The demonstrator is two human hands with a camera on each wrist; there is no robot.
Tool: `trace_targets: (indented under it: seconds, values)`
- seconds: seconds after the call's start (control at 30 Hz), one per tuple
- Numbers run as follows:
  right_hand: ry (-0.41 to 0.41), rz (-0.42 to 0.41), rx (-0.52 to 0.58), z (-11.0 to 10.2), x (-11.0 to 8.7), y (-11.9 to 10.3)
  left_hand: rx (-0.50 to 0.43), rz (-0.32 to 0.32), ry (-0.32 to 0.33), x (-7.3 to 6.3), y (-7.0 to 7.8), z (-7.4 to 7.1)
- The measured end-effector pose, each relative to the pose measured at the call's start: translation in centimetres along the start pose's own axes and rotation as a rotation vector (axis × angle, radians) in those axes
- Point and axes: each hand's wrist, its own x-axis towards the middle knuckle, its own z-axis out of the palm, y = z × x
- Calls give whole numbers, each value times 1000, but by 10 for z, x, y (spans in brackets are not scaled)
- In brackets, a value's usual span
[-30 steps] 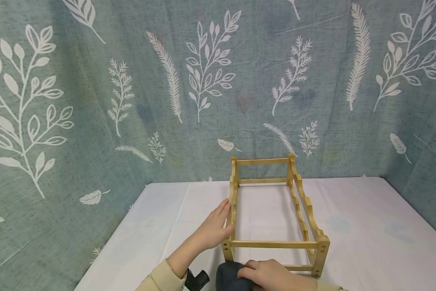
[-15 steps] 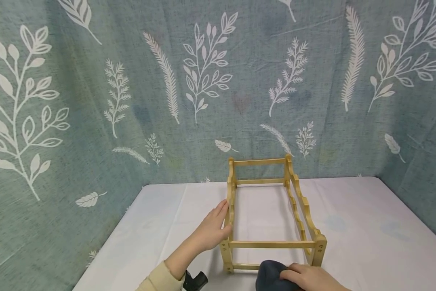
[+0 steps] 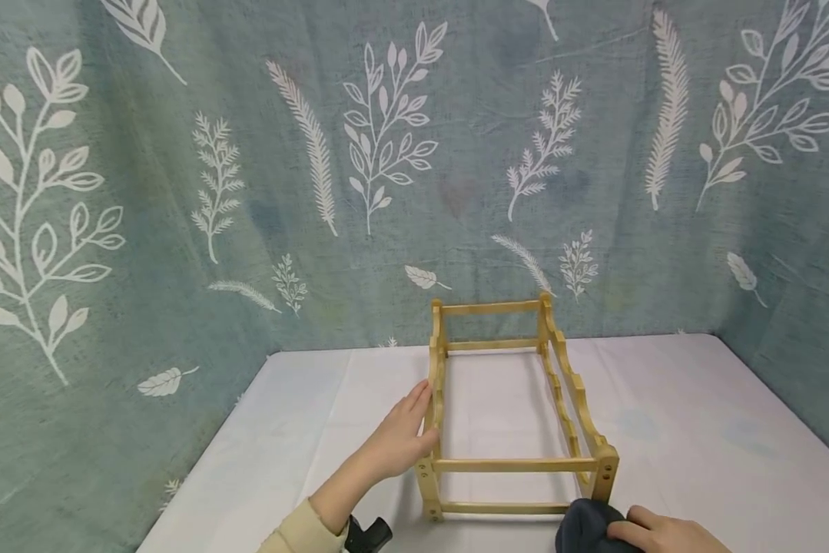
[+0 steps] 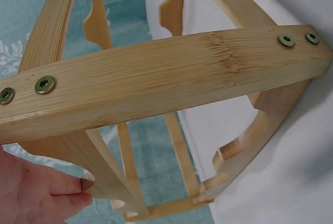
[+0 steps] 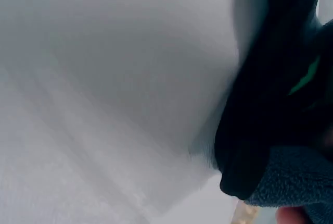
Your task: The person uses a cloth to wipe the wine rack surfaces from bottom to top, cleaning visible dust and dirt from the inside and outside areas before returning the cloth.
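Note:
A light wooden rack with scalloped side rails stands lengthwise on the white-covered table. My left hand rests against its left side, fingers straight along the rail and thumb near the rail's top edge. The left wrist view shows those fingertips at a notch in a rail, beside a wooden post with metal bolts. With bent fingers, my right hand holds a bunched dark blue cloth at the right end of the rack's near lower bar. Fuzzy pile shows on the cloth in the right wrist view.
A white cloth covers the table. Blue-green fabric with white leaf prints hangs behind it and at both sides. Below my left wrist shows a black device by the sleeve.
My right hand has slid rightward with the cloth along the rack's near end, from the left corner to the right one. My left hand stays at the left rail.

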Motion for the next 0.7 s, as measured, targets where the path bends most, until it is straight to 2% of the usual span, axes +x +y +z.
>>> trace_targets:
  seconds: [0.1,0.2,0.33,0.43,0.5,0.63,0.7]
  values:
    - [37,-55,16,-10,-1,3,1,-2,3,0,0,-1]
    - [90,-135,5,-29,-4,4,10,4,-8,2,0,0]
    - [258,-275,-63,-58,-7,1,11,7,-12,3,0,1]
    - [384,-329,-109,-76,-9,-4,2,-1,-10,2,0,1]
    - [440,-340,-137,-83,-9,-7,-2,-4,-6,1,0,0]
    - [470,-376,-149,-83,-7,-7,-6,-3,-3,0,0,0]
    - [440,-403,-129,-76,-6,-3,-3,3,-2,1,-1,0]
